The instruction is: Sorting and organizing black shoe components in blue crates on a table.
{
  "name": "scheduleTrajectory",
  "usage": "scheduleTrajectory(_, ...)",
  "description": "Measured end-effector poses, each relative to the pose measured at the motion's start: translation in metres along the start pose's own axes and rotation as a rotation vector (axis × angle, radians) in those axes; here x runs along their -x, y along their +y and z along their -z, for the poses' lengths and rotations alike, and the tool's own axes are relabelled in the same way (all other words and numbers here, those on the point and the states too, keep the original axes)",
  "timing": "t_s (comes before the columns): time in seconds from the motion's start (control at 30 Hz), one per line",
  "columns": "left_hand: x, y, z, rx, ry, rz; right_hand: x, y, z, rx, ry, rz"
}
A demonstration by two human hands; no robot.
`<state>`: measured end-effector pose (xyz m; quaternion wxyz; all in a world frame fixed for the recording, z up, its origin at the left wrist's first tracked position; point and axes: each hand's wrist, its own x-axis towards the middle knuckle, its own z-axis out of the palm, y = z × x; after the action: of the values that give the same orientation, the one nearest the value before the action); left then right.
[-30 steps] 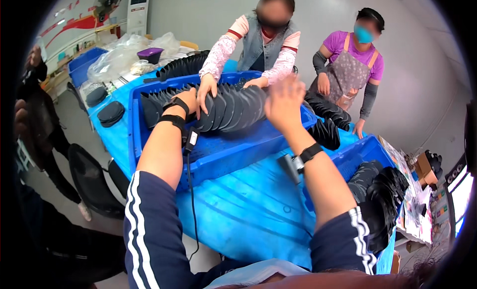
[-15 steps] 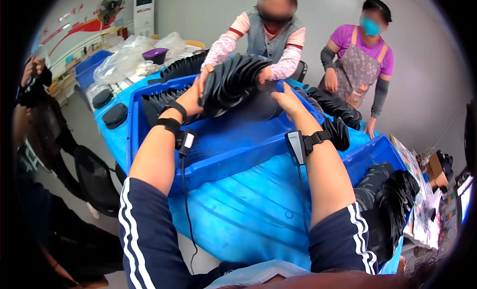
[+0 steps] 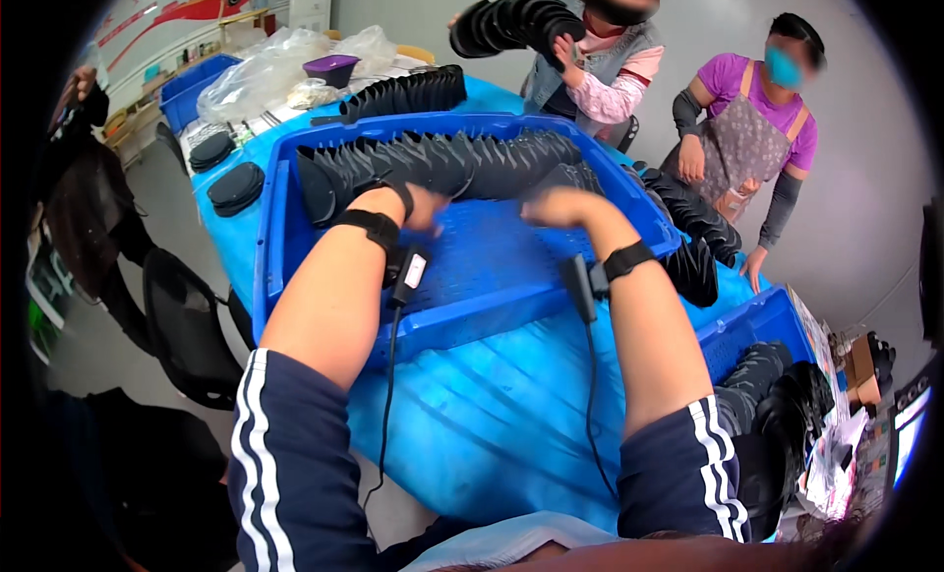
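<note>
My left hand (image 3: 425, 210) and right hand (image 3: 553, 209) are hovering low inside a blue crate (image 3: 472, 321) on the blue-covered worktop (image 3: 472, 415), both blurring, so I cannot tell whether their fingers are spread or closing; neither is visibly holding anything. A co-worker (image 3: 610, 100) opposite is now holding aloft the stack of black curved pieces (image 3: 511, 26) that was just rising beside my left hand. That lift is apparently leaving my hands unburdened, while a row of similar pieces (image 3: 423, 169) is lying along the crate's far side.
</note>
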<state>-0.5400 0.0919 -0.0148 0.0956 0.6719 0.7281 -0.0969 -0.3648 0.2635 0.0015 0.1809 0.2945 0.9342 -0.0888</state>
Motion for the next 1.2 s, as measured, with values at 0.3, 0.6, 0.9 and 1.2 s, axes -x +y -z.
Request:
scheduleTrajectory(0.3, -0.005, -0.007, -0.017, 0.177, 0.048, -0.031, 0.065, -0.045, -0.038, -0.059, -0.296, -0.385)
scheduleTrajectory(0.6, 0.088, 0.107, 0.023, 0.031, -0.147, -0.21, 0.098, -0.011, -0.034, -0.147, -0.144, 0.303)
scheduleTrajectory(0.9, 0.153, 0.096, -0.048, -0.024, 0.686, 0.166, 0.116, -0.025, -0.07, 0.205, 0.646, 0.469)
scheduleTrajectory(1.2, 0.253, 0.105, -0.064, 0.159, 0.737, 0.153, 0.191, -0.086, -0.101, 0.217, 0.545, 0.656)
